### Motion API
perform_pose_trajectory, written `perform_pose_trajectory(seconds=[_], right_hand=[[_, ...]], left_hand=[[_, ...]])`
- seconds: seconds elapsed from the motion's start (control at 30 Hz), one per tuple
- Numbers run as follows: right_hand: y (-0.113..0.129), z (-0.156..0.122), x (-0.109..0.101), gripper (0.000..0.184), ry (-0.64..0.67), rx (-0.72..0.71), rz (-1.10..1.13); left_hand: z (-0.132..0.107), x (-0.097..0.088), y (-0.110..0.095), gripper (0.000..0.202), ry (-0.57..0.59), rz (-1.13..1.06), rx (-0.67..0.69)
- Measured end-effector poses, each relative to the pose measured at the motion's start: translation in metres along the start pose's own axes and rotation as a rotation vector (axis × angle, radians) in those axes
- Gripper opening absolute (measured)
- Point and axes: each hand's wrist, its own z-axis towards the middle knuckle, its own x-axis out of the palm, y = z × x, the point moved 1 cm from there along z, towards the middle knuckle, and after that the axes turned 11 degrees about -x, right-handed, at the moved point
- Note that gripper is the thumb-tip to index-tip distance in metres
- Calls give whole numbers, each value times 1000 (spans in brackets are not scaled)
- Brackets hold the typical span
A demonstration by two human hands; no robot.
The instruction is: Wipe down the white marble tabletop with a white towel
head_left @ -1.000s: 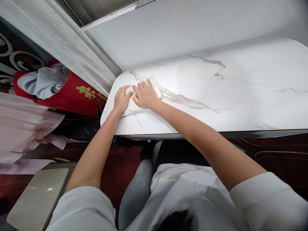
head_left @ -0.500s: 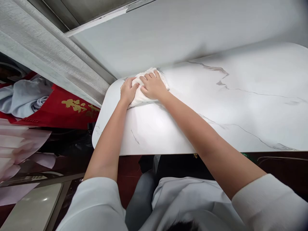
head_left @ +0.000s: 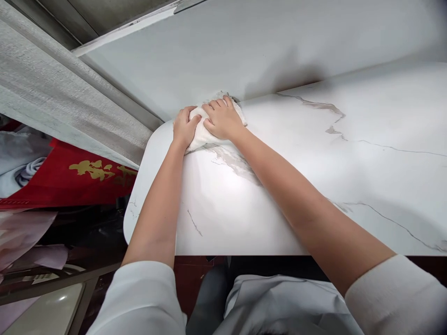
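Note:
A folded white cloth [head_left: 204, 132] lies bunched at the back left of a white marble-patterned tabletop [head_left: 223, 209]. Its far edge meets the grey upright panel behind the table. My left hand [head_left: 184, 125] grips the cloth's left side, thumb on top and fingers around the edge. Beside it, my right hand [head_left: 223, 118] presses down on the cloth's right part, its fingers bent over the fabric toward the panel. The cloth's underside and some of my left fingertips are hidden.
The grey panel [head_left: 167, 60] rises along the table's back edge. A pale, textured curtain or cover [head_left: 70, 88] slants down at the left. Below it are a red cloth bag with gold lettering [head_left: 94, 170] and pale folded fabric [head_left: 24, 172].
Both hands have pushed the cloth a little farther back, up against the panel, baring more of the grey veining in front. My view has also shifted, with the table's front edge lower.

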Motion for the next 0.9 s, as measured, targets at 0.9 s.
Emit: perform_pose_trajectory(seconds=[0.9], right_hand=[[75,-117,-35,49,10,-177,-103]], left_hand=[[-169,-28,-36,35,-35,160,8]])
